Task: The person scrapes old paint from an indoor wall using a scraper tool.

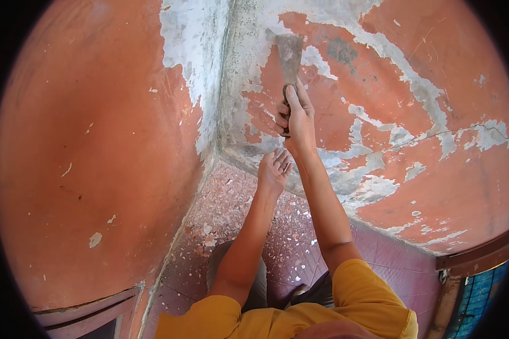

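Note:
My right hand (300, 118) is wrapped round the dark handle of a paint scraper (290, 55). Its wide grey blade points up and lies in front of, or against, the right wall (379, 118), where orange paint has come off in ragged patches down to grey-white plaster. Whether the blade's edge touches the wall I cannot tell. Below the scraper, near the foot of that wall, my left hand (275, 170) is open with the palm turned up and the fingers slightly bent. Nothing shows in it.
An orange left wall (96, 158) meets the right one in a bare, stained corner (223, 85). Paint flakes (209, 229) litter the pinkish tiled floor (390, 254) around my legs. Frames of openings stand at lower left and lower right, the right one with a blue grid (481, 296).

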`<state>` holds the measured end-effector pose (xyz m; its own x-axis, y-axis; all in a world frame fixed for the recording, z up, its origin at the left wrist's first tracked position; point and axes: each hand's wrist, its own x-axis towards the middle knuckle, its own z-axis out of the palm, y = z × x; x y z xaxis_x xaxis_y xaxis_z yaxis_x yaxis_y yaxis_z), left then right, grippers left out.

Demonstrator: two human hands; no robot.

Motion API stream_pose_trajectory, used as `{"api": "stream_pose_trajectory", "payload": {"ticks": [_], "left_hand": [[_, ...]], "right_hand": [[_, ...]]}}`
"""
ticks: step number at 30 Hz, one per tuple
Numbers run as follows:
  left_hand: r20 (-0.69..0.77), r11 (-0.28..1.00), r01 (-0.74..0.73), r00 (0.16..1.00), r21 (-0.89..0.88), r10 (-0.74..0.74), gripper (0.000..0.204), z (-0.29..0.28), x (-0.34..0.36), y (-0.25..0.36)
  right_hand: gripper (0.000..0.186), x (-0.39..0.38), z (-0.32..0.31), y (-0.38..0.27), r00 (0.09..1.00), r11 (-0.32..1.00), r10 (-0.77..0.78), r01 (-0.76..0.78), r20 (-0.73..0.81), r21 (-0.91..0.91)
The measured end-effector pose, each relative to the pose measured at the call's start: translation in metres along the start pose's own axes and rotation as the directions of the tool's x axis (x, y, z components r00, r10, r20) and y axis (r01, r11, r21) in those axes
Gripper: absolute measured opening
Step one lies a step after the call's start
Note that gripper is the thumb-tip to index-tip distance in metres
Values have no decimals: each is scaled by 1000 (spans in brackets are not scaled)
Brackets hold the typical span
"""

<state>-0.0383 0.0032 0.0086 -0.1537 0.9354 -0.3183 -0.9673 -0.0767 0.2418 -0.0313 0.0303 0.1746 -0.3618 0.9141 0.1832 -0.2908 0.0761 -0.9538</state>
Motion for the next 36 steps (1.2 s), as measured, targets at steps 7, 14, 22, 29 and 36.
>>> {"api": "stream_pose_trajectory", "payload": {"ticks": [7, 14, 22, 29, 36], "left_hand": [[-13, 999, 25, 1000, -23, -26, 39, -4, 4, -8], [172, 999, 30, 984, 39, -36, 41, 3, -2, 2], [504, 988, -61, 863, 143, -20, 45, 73, -32, -2], [411, 927, -201, 910, 316, 57, 56, 47, -20, -24], [350, 890, -219, 934, 400, 73, 49, 60, -19, -19]], "right_hand": [[16, 30, 26, -28, 982, 982, -189, 188, 23, 14], [29, -31, -59, 51, 991, 993, -70, 80, -113, 92], [36, -12, -62, 33, 978, 985, -112, 133, -178, 110], [41, -42, -72, 47, 973, 1000, 5, -5, -229, 0], [41, -36, -74, 26, 987, 996, 31, -18, -156, 86]]}}
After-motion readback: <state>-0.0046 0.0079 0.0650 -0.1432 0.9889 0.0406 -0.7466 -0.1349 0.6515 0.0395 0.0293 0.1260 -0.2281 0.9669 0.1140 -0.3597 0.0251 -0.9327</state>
